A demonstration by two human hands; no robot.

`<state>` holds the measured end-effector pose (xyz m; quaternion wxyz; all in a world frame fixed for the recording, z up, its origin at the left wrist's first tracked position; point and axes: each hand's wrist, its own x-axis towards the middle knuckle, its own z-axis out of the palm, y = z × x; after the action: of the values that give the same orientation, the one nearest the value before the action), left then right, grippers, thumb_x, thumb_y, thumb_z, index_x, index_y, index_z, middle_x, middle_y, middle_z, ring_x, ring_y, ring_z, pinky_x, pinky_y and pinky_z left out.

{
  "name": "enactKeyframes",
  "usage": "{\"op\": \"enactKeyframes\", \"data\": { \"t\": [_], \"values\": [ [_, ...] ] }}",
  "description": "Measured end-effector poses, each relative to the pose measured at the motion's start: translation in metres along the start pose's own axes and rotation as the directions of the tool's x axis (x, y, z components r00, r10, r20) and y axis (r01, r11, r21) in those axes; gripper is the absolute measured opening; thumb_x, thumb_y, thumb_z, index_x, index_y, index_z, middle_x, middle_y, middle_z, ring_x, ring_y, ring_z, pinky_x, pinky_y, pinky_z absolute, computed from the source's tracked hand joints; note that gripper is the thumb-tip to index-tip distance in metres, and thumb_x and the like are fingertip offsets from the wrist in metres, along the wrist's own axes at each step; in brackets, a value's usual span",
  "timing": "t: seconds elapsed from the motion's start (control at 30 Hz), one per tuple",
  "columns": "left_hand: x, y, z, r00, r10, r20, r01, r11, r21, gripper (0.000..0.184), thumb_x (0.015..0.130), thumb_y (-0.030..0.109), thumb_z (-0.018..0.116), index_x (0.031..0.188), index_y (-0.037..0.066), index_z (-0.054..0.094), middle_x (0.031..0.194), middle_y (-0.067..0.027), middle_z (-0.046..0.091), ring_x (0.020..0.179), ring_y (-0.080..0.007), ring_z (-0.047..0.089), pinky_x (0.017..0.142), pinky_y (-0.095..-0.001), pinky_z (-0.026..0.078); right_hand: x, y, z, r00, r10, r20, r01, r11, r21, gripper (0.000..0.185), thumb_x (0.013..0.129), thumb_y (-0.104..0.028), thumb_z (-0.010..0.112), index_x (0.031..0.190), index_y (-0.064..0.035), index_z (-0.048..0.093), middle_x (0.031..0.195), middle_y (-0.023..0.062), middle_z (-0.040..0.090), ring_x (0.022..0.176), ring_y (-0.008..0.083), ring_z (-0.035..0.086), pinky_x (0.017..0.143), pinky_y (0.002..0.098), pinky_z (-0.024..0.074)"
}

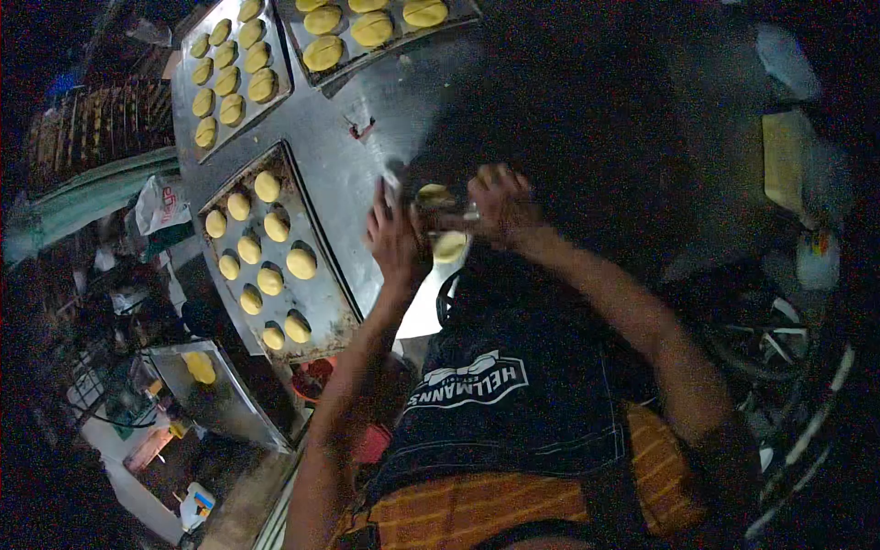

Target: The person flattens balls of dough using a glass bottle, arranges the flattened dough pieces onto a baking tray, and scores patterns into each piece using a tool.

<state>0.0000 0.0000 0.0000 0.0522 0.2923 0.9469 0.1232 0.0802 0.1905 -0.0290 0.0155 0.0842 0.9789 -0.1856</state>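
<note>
A short, dark bar that looks like a rolling pin (447,220) runs between my hands, blurred. My left hand (399,243) is at its left end, fingers reaching forward along the table. At the other end my right hand (502,200) is closed, with its fingers curled. Yellow dough (435,194) shows just beyond the pin, and more yellow dough (449,246) shows on the near side, close to my apron (513,357). Whether these are one piece or two is hidden by the pin.
Left of my hands, a metal tray (321,275) holds several round dough pieces. Two trays of creased dough ovals, one at the far left (282,55) and one at the top (321,82), lie on the metal table (344,165). A small reddish object (362,128) lies on it.
</note>
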Motion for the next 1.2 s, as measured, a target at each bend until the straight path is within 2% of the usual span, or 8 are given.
{"op": "enactKeyframes", "data": {
  "t": [0.13, 0.23, 0.47, 0.63, 0.73, 0.83, 1.07, 1.2],
  "values": [
    [0.087, 0.004, 0.01, 0.99, -0.077, -0.119, 0.092, 0.989, 0.12, 0.057, 0.092, 0.038, 0.049, 0.146, 0.022, 0.04, 0.157, -0.0152, 0.027, 0.136, -0.0411, 0.035, 0.101, -0.0562, 0.035, 0.072, 0.061, 0.127, 0.684, -0.082, -0.725, -0.016, 0.992, -0.128, 0.063, 0.089, -0.068, 0.042, 0.082, -0.0094, 0.064, 0.088, 0.0124, 0.067, 0.072, 0.0272, 0.058, 0.06, 0.0436, 0.0463],
    [0.116, -0.033, 0.024, 0.983, -0.078, -0.164, 0.091, 0.993, 0.072, 0.06, 0.092, 0.039, 0.05, 0.148, 0.023, 0.036, 0.158, -0.0148, 0.023, 0.14, -0.0431, 0.028, 0.105, -0.0588, 0.031, 0.089, 0.015, -0.017, 0.965, 0.183, 0.188, -0.2, 0.977, 0.077, 0.063, 0.09, -0.066, 0.043, 0.078, -0.0072, 0.062, 0.082, 0.0118, 0.065, 0.067, 0.0281, 0.056, 0.059, 0.0436, 0.0449],
    [0.071, -0.058, 0.027, 0.943, 0.208, -0.261, -0.252, 0.956, -0.148, 0.063, 0.091, 0.039, 0.053, 0.149, 0.022, 0.034, 0.158, -0.0153, 0.021, 0.142, -0.0466, 0.022, 0.111, -0.0579, 0.025, 0.045, -0.023, -0.042, 0.883, 0.15, 0.445, -0.309, 0.9, 0.308, 0.064, 0.091, -0.06, 0.043, 0.069, -0.002, 0.058, 0.067, 0.0104, 0.06, 0.055, 0.03, 0.05, 0.056, 0.0435, 0.0416],
    [-0.061, -0.026, 0.0, 0.982, 0.18, -0.066, -0.179, 0.984, 0.021, 0.057, 0.091, 0.027, 0.056, 0.145, 0.02, 0.042, 0.153, -0.0116, 0.034, 0.14, -0.0409, 0.03, 0.111, -0.0539, 0.027, -0.043, -0.019, 0.092, 0.871, -0.144, -0.47, 0.052, 0.978, -0.202, 0.051, 0.086, -0.056, 0.05, 0.084, -0.0058, 0.06, 0.084, 0.0076, 0.062, 0.07, 0.0269, 0.055, 0.064, 0.041, 0.0416],
    [-0.1, -0.031, 0.015, 0.978, 0.164, -0.132, -0.179, 0.977, -0.114, 0.054, 0.089, 0.017, 0.056, 0.143, 0.018, 0.046, 0.149, -0.0098, 0.04, 0.138, -0.0371, 0.035, 0.11, -0.0495, 0.03, -0.085, -0.034, 0.112, 0.81, -0.2, -0.551, 0.055, 0.962, -0.269, 0.047, 0.083, -0.054, 0.055, 0.093, -0.0076, 0.061, 0.093, 0.0062, 0.063, 0.078, 0.0252, 0.057, 0.068, 0.0398, 0.0414],
    [-0.107, -0.036, 0.024, 0.994, 0.038, -0.107, -0.109, 0.593, -0.798, 0.049, 0.088, 0.01, 0.057, 0.137, 0.016, 0.052, 0.138, -0.0099, 0.05, 0.126, -0.0353, 0.047, 0.105, -0.0453, 0.037, -0.092, -0.042, 0.102, 0.853, -0.16, -0.497, 0.024, 0.963, -0.27, 0.047, 0.08, -0.052, 0.058, 0.099, -0.0082, 0.059, 0.097, 0.0056, 0.061, 0.083, 0.0242, 0.057, 0.07, 0.0394, 0.041],
    [-0.056, -0.035, 0.015, 0.999, -0.015, -0.036, -0.005, 0.866, -0.5, 0.033, 0.089, 0.017, 0.057, 0.122, 0.013, 0.058, 0.12, -0.0057, 0.055, 0.103, -0.0277, 0.052, 0.085, -0.0407, 0.043, -0.056, -0.033, 0.081, 0.913, -0.059, -0.403, 0.019, 0.995, -0.102, 0.054, 0.08, -0.054, 0.058, 0.104, -0.0062, 0.058, 0.088, 0.0067, 0.058, 0.075, 0.0273, 0.053, 0.072, 0.0408, 0.0423],
    [0.021, -0.044, 0.045, 0.943, -0.004, -0.332, 0.024, 0.998, 0.057, 0.043, 0.088, 0.036, 0.055, 0.125, 0.015, 0.055, 0.131, -0.0062, 0.051, 0.109, -0.0313, 0.05, 0.089, -0.0454, 0.039, 0.007, -0.011, 0.094, 0.755, -0.147, -0.64, 0.018, 0.979, -0.204, 0.05, 0.088, -0.053, 0.053, 0.11, -0.0084, 0.06, 0.082, 0.0082, 0.058, 0.068, 0.028, 0.055, 0.066, 0.044, 0.0433]
  ]
}}
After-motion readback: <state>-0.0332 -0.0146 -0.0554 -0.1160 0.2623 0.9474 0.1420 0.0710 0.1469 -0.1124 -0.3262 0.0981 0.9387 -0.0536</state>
